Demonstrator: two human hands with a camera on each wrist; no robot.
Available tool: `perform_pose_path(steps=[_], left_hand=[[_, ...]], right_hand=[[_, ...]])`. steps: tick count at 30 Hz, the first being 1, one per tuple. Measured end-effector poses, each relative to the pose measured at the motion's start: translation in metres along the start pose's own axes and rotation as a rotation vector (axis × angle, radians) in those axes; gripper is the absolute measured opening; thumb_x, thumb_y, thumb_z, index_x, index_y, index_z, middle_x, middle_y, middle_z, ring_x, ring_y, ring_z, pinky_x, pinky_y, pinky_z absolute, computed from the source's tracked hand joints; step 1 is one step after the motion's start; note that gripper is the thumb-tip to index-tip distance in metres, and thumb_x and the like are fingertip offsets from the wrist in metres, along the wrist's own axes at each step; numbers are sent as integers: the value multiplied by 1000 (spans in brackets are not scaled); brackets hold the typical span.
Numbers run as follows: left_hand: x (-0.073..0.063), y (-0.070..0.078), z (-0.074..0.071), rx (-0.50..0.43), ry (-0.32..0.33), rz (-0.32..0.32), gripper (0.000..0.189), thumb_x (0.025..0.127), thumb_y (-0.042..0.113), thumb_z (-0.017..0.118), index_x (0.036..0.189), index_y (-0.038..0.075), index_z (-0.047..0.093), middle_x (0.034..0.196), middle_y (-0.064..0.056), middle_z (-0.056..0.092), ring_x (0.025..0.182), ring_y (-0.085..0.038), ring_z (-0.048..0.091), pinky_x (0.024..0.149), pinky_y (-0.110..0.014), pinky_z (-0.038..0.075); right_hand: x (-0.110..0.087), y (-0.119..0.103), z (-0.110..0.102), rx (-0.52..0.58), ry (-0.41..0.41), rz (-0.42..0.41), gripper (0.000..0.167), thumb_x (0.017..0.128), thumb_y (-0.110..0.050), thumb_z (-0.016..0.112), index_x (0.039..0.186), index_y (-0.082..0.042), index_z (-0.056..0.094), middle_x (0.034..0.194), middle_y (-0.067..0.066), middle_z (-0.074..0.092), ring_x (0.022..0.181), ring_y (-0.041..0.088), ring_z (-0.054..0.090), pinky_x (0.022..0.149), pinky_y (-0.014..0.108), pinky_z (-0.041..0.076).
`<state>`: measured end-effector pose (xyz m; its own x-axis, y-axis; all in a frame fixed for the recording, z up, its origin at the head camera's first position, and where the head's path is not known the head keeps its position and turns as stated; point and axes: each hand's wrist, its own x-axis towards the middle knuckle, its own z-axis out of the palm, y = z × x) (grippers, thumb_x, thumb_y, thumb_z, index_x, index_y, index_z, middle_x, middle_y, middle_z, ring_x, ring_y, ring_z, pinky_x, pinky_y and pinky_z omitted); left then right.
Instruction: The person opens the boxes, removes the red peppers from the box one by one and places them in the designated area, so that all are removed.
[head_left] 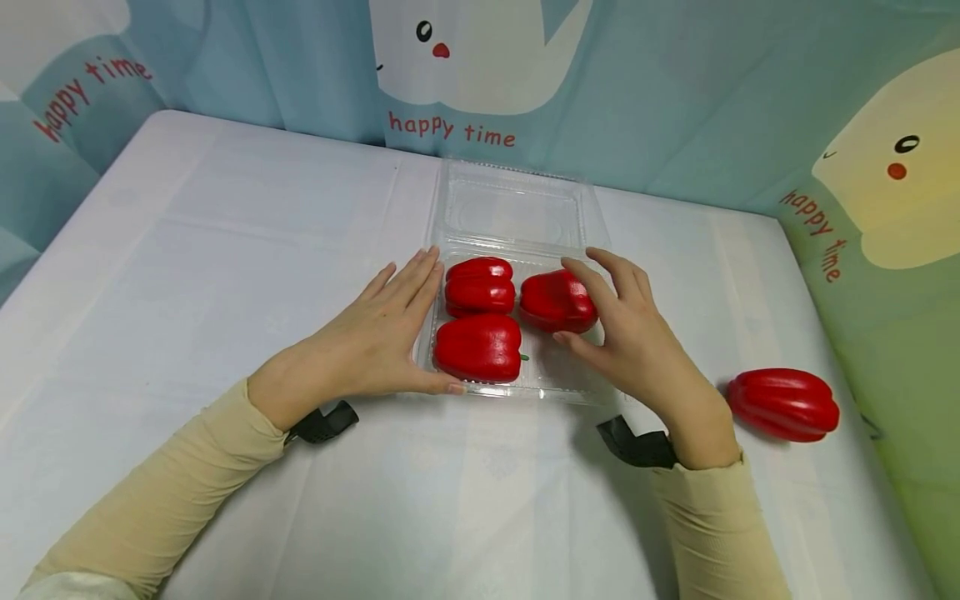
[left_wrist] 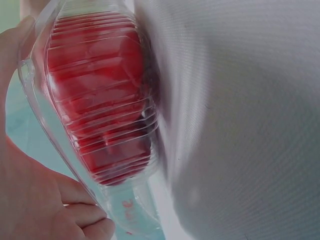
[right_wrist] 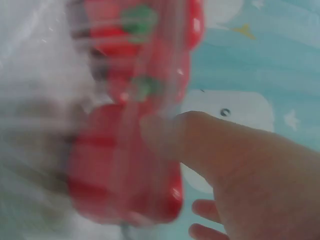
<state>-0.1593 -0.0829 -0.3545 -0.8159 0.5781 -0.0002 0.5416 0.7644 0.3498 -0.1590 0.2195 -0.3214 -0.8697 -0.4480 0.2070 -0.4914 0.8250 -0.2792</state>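
A clear plastic clamshell box (head_left: 543, 392) stands with its lid (head_left: 517, 204) folded back. In its left half lie two glossy red bell peppers, one at the back (head_left: 480, 287) and one in front (head_left: 480, 346). My left hand (head_left: 382, 333) rests along the box's left side with straight fingers, thumb at the front edge. A third red bell pepper (head_left: 551, 298) sits at the back right, beneath my right hand (head_left: 626, 325). Thumb and index finger are spread to either side of it. The right wrist view, blurred, shows the right thumb (right_wrist: 215, 140) overlapping the peppers.
Another red bell pepper (head_left: 783, 404) lies on the white tablecloth (head_left: 420, 500), right of my right wrist. A blue-green curtain (head_left: 675, 100) with printed figures hangs behind the table and along its sides. Black straps (head_left: 637, 442) show at both wrists.
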Motion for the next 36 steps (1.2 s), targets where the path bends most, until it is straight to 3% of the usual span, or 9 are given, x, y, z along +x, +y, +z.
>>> perform_pose_path(steps=[13,20,36], left_hand=[[0,1,-2,-10,-23,-3,128,73,81,61,159,3,7,168,-11,-1,156,-28,0,126,-53,8],[-2,0,0,-21,-34,-14,128,73,80,62,159,2,6,168,-11,-3,156,-29,-1,125,-54,7],[-1,3,0,-27,-18,6,128,73,80,61,158,2,7,168,-11,-2,156,-29,-1,125,-54,7]], right_hand=[[-24,5,-39,53,111,44,75,80,-4,78,147,-13,44,154,20,33,141,44,27,101,67,37],[-37,15,-46,45,150,65,72,79,-4,79,143,-11,48,152,22,36,137,48,30,99,67,35],[-73,47,-63,-11,137,157,65,81,-5,76,140,-9,50,151,25,34,136,53,28,101,69,29]])
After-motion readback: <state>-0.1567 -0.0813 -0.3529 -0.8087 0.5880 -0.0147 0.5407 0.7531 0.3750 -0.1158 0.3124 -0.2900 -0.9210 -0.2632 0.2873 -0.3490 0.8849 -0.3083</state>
